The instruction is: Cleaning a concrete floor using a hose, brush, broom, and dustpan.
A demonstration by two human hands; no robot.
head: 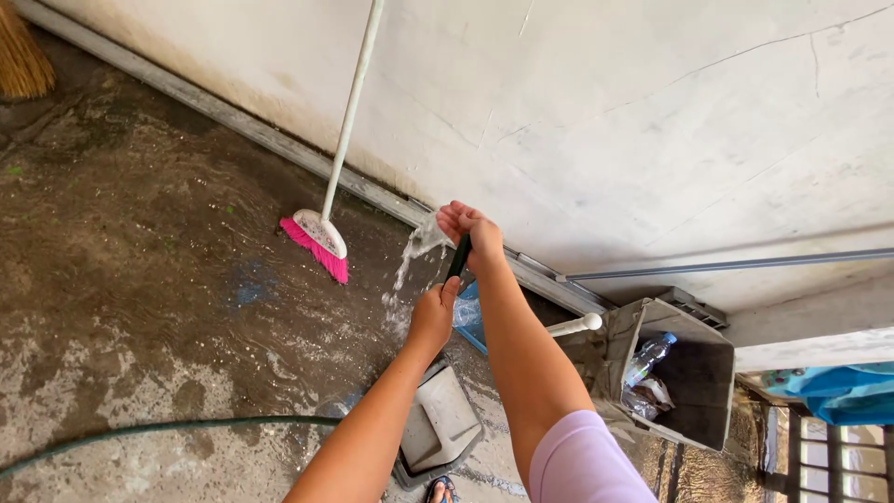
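right hand [472,231] — gripping hose end [458,256], water [416,244] spraying | left hand [434,315] — clenched on hose lower down | pink broom [318,240] against wall [633,121]

Wet floor [140,279] left of the hands is open, only a hose [158,428] low down. Pink broom [321,237] leans on the wall [605,112] just left. Grey bin [684,373] with bottles blocks the right; grey lid [442,424] lies below.
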